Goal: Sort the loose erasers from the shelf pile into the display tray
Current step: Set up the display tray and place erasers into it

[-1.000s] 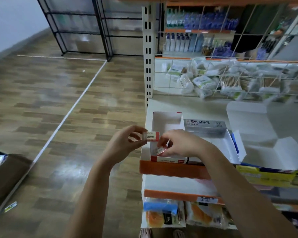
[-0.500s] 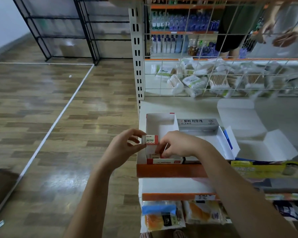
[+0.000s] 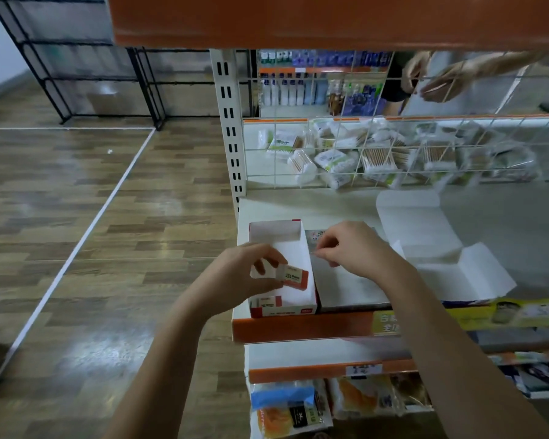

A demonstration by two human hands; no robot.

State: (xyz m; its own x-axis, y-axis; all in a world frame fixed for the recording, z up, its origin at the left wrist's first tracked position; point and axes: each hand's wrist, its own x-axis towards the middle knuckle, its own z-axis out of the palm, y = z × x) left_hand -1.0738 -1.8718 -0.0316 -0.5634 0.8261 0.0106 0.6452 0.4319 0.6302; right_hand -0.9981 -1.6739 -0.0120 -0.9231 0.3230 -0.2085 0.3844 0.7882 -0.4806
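Floor (image 3: 76, 232) lower left: glossy wood-look planks. Display tray (image 3: 293, 248) centre: matt white card. Shelf edge (image 3: 298, 327): smooth orange painted metal. Grid (image 3: 339, 153) upper right: white wire.

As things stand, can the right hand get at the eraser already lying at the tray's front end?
Probably yes. The right hand hovers over the neighbouring grey box, holding nothing visible. The display tray is open-topped, but the left hand with its eraser hangs just above the front eraser.

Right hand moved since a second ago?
Yes. The right hand left the front of the display tray and now sits farther back, over the grey box.
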